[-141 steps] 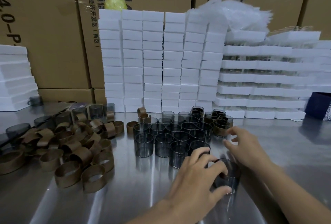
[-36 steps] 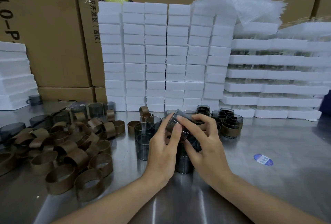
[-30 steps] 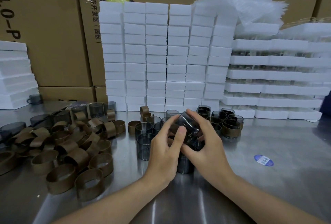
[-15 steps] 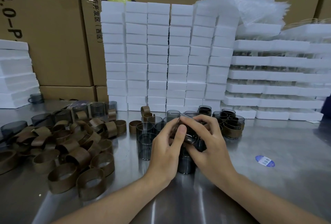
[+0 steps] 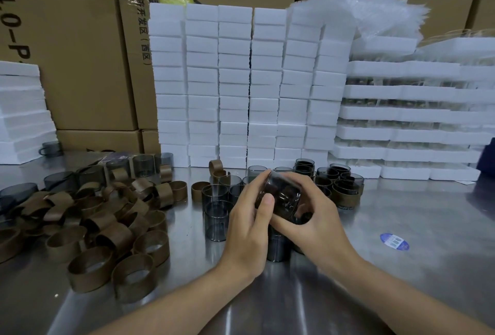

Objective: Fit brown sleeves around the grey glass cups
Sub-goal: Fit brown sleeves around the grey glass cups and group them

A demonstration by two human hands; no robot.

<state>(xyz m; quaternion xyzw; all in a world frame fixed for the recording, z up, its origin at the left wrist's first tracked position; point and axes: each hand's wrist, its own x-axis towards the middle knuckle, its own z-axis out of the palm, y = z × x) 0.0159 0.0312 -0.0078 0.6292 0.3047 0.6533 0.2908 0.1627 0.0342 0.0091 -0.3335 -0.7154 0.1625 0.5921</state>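
Observation:
A grey glass cup (image 5: pixel 281 194) with a dark brown sleeve around it is held tilted above the table between both hands. My left hand (image 5: pixel 249 224) grips its left side, thumb on the wall. My right hand (image 5: pixel 316 216) wraps it from the right, fingers over the top. Bare grey cups (image 5: pixel 215 216) stand in a cluster under and behind the hands. Sleeved cups (image 5: pixel 347 195) stand at the cluster's right. A heap of loose brown sleeves (image 5: pixel 107 224) lies on the left of the steel table (image 5: pixel 401 281).
Stacked white foam blocks (image 5: pixel 241 82) and foam trays (image 5: pixel 401 120) line the back of the table, with cardboard boxes (image 5: pixel 80 53) behind. More foam (image 5: pixel 21 109) sits far left. A blue sticker (image 5: pixel 394 241) lies right of the hands.
Both hands lifted a cup from the table and brought it above the cluster. Over the last second they have turned and tilted it between them, staying in the same spot.

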